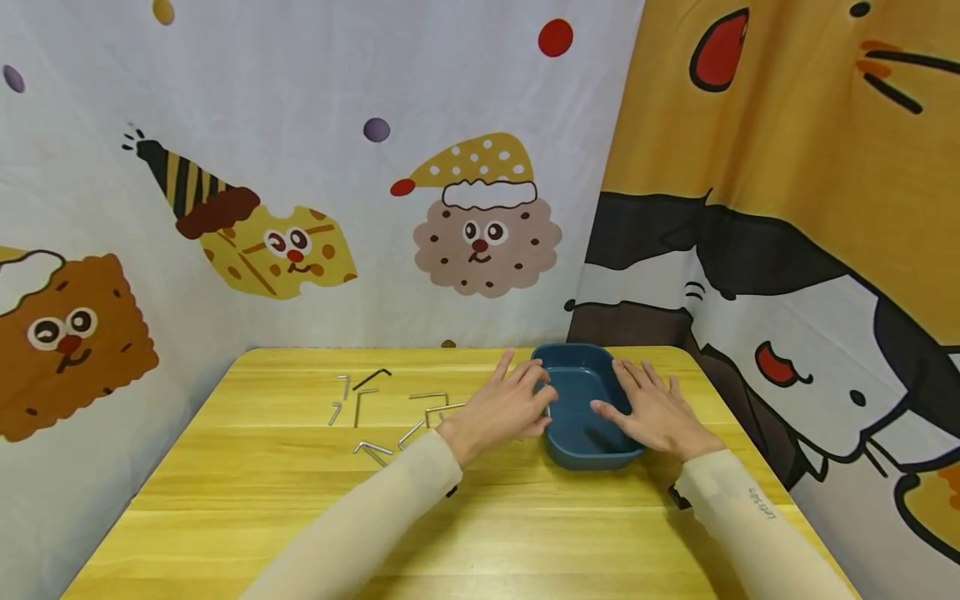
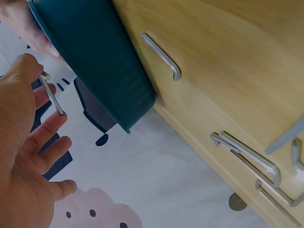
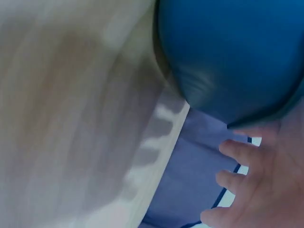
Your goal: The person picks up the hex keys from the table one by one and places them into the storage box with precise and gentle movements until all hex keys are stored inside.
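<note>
In the left wrist view my left hand (image 2: 28, 137) pinches a small silver hex key (image 2: 53, 99) between thumb and fingers. The head view has this left hand (image 1: 498, 412) at the left rim of a blue rectangular bin (image 1: 592, 462), with the hex key mostly hidden there. My right hand (image 1: 660, 417) lies against the bin's right side, fingers extended and thumb over the inside. From the right wrist, the right fingers (image 3: 237, 152) spread beside the bin's outer wall (image 3: 223, 57). Several silver hex keys (image 1: 357, 408) lie scattered left of my left hand.
A black hex key (image 1: 371, 379) lies among the others toward the back of the wooden table (image 1: 247, 500). The bin stands near the table's back right part. Printed curtains (image 1: 300, 125) hang close behind the table and along its sides.
</note>
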`<move>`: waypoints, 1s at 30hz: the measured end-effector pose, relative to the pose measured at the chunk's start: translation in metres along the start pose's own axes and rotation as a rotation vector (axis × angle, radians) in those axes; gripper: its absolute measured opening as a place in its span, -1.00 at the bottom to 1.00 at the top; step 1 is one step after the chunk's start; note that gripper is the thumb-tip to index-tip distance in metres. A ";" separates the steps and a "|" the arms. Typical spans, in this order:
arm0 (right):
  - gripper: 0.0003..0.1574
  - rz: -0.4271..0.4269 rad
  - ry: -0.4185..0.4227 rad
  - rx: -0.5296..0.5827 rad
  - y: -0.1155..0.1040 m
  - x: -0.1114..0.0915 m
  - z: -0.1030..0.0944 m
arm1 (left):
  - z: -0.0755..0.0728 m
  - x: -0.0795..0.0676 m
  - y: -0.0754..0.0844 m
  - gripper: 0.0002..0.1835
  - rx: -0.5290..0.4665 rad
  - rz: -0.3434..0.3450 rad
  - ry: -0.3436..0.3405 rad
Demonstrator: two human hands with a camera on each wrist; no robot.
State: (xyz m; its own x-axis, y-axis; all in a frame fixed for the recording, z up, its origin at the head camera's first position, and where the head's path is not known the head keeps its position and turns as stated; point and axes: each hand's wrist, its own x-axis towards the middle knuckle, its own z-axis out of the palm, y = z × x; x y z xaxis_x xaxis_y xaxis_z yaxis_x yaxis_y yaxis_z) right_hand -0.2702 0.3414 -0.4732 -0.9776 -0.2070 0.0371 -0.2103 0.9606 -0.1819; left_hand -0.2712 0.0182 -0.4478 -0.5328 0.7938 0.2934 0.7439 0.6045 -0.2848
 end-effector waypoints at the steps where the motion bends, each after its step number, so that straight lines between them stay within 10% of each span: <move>1: 0.33 -0.002 0.005 -0.003 0.002 0.000 0.000 | 0.000 0.001 0.001 -0.63 -0.008 -0.002 -0.004; 30: 0.29 0.009 -0.024 0.070 -0.002 -0.004 0.012 | 0.005 0.072 0.021 -0.63 -0.172 -0.052 -0.192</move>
State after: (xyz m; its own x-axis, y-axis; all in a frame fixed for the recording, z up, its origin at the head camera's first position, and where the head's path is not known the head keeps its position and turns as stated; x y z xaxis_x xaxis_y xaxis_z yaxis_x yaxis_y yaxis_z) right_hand -0.2654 0.3377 -0.4848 -0.9790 -0.2033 0.0112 -0.1996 0.9472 -0.2508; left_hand -0.2965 0.0883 -0.4373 -0.6268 0.7698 0.1203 0.7623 0.6379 -0.1099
